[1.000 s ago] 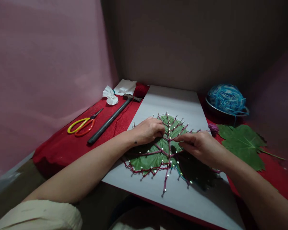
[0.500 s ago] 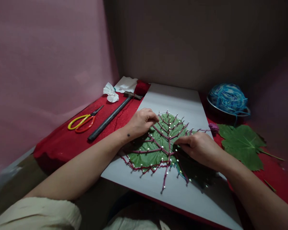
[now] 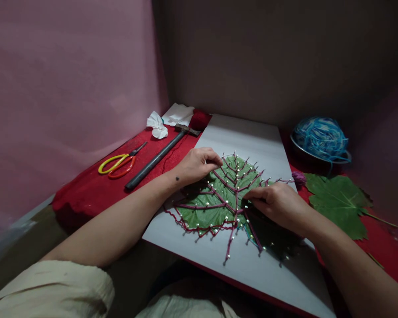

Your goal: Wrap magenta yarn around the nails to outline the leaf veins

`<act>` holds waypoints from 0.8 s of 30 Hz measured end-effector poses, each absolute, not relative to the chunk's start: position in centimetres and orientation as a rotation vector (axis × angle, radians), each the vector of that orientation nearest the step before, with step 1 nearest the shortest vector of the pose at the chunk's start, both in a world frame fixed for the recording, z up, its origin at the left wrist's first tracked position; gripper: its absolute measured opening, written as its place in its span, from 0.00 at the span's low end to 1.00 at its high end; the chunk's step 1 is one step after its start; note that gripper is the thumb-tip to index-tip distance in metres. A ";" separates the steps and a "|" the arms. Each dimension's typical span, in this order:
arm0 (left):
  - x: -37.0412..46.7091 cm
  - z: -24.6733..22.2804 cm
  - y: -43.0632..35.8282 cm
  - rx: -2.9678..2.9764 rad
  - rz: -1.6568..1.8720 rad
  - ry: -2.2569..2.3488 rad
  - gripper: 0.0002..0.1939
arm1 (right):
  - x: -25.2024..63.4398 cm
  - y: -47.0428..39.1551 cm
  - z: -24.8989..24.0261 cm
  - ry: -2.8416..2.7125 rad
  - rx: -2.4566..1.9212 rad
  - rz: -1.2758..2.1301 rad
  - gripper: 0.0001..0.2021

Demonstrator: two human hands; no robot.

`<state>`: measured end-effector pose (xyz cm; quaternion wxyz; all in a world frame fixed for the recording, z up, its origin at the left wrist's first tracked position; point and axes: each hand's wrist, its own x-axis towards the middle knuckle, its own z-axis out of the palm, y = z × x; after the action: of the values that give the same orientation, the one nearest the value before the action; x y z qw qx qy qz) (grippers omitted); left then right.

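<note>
A green leaf [image 3: 202, 216] lies on a white board [image 3: 245, 132], with many nails standing along its edge and veins. Purple yarn [image 3: 215, 173] runs between the nails over the veins, and red yarn [image 3: 199, 229] follows the lower left edge. At the leaf's upper left, my left hand [image 3: 202, 164] is pinched near the nails; what its fingertips hold is too small to make out. Over the right half of the leaf is my right hand [image 3: 278, 201], thumb and forefinger together, and any thread between them cannot be made out.
On the red cloth [image 3: 82, 190] at left lie scissors [image 3: 119, 164], a hammer [image 3: 155, 162] and crumpled white paper [image 3: 157, 125]. Blue yarn [image 3: 320, 138] fills a metal bowl at the back right. A loose leaf [image 3: 340, 201] and a purple yarn ball [image 3: 299, 178] lie at right.
The view has shifted slightly, so most things appear a little further right. Both hands remain pinched in nearly the same places over the leaf.
</note>
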<state>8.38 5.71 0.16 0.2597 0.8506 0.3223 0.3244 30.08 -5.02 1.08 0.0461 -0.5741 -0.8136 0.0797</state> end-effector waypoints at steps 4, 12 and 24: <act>8.4 0.2 5.4 2.397 0.843 0.841 0.09 | 30.0 -5.0 1.1 -2.471 -1.777 0.259 0.15; 8.5 0.3 5.1 2.473 0.783 0.793 0.08 | 30.0 -5.1 1.2 -2.484 -1.793 0.202 0.16; 7.4 0.0 7.6 2.184 1.020 1.096 0.09 | 30.3 -5.0 1.0 -2.492 -1.805 0.200 0.15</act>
<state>7.39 7.63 0.00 0.2443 0.7999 0.4014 0.3734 30.34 -4.97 1.04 0.0293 -0.5851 -0.8078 0.0649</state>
